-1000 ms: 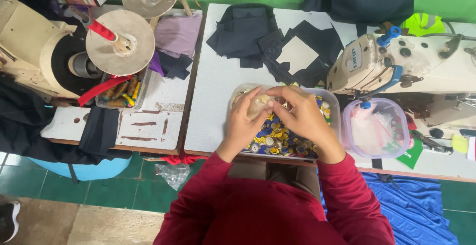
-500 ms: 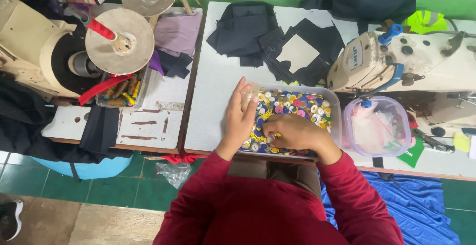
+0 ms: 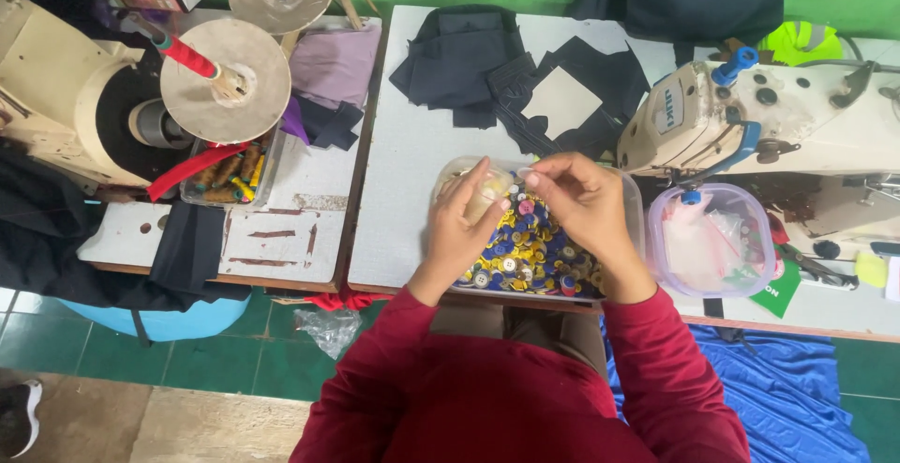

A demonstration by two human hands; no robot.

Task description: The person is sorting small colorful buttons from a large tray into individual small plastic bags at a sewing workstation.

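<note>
My hands are both over the clear plastic tub of buttons (image 3: 525, 247), which sits at the near edge of the white table (image 3: 403, 191), right in front of my red sleeves. My left hand (image 3: 461, 229) lies across the tub's left side with its fingers curled around a small pale, roundish thing (image 3: 487, 193) that I cannot make out clearly. My right hand (image 3: 583, 208) hovers above the tub's right half, thumb and forefinger pinched together on something too small to tell, perhaps one button. The buttons in the tub are mostly yellow, blue, white and pink, heaped together. Just to the right of the tub stands a second clear tub with a purple rim (image 3: 705, 238), holding pale bags. Beyond that, to the right of the button tub, is a cream sewing machine (image 3: 750, 116). Behind the tub, farther across the table, lie dark cut fabric pieces (image 3: 469, 60). Well to the left of the tub, on the neighbouring table, stands a round metal disc with a red-wrapped spindle (image 3: 225, 81).
</note>
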